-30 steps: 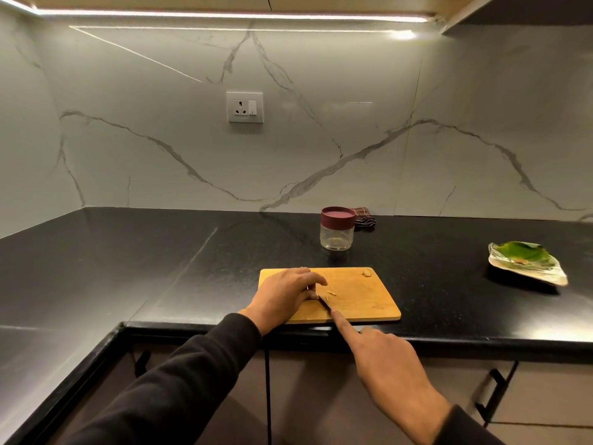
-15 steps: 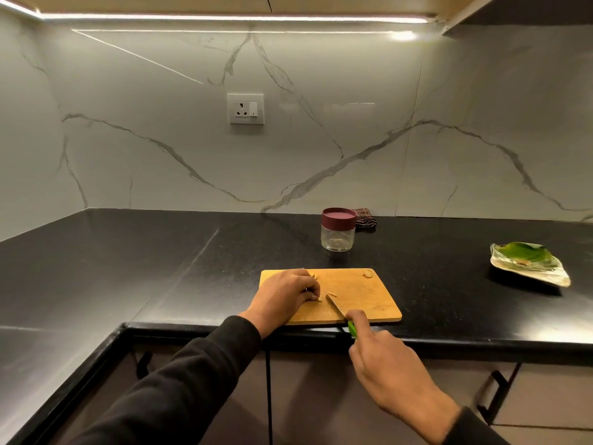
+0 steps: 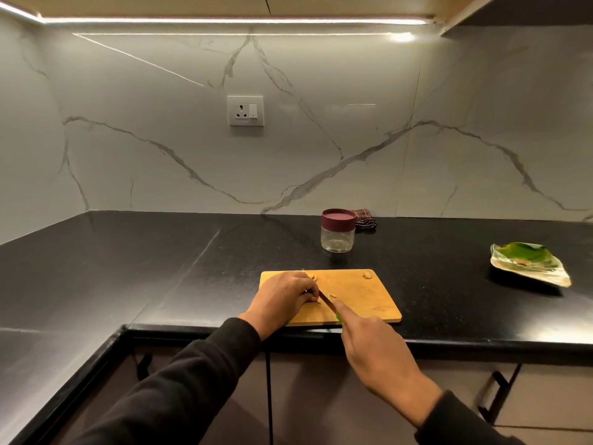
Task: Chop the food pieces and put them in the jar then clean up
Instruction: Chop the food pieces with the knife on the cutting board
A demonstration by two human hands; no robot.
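Right hand is wrapped around a knife, index finger stretched along the spine, a sliver of green handle peeking out just ahead of the knuckles. The blade angles away and to the left from that grip, its tip meeting the fingertips of the left hand. That left hand sits curled on the near-left part of the board, fingers bent down over a small pale food piece that is mostly hidden; whether it is truly pinched or only pressed, I cannot tell. Right beside the blade, on its far side, a tiny chip lies loose on the wood. Another scrap shows just beyond the left knuckles, and one more piece rests at the far right corner of the board, well away from the knife grip.

The board lies on the black surface close to its front edge. Beyond the board, further from both hands, stands the jar, clear with a maroon lid on top, a few bits visible at its bottom. Touching or just behind the jar is a dark checked cloth. Far out to the right of the right hand's grip sits a plate with a green leaf and a small brown bit on it. Both arms wear dark sleeves.
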